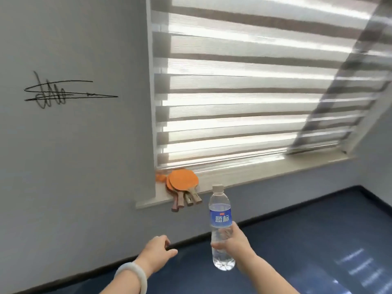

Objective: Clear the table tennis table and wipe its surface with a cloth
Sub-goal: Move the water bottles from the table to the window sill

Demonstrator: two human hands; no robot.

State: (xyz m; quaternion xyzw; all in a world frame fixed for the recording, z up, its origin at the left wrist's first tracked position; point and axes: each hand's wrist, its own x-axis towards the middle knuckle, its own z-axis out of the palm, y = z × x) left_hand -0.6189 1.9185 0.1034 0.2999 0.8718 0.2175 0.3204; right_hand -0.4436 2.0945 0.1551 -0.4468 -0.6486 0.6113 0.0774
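My right hand (235,242) grips a clear water bottle (220,217) with a blue label and white cap, held upright in the air below the window sill. My left hand (158,250) hangs lower left with loosely curled fingers and holds nothing; a pale bangle sits on its wrist. Several orange table tennis paddles (183,183) lie stacked on the left end of the white window sill (265,172), their wooden handles sticking out over the sill's edge. No table or cloth is in view.
A grey wall (74,155) with a black scribble stands to the left. Striped blinds (244,92) cover the window above the sill. A dark blue floor (307,240) with a black skirting line runs along the wall below.
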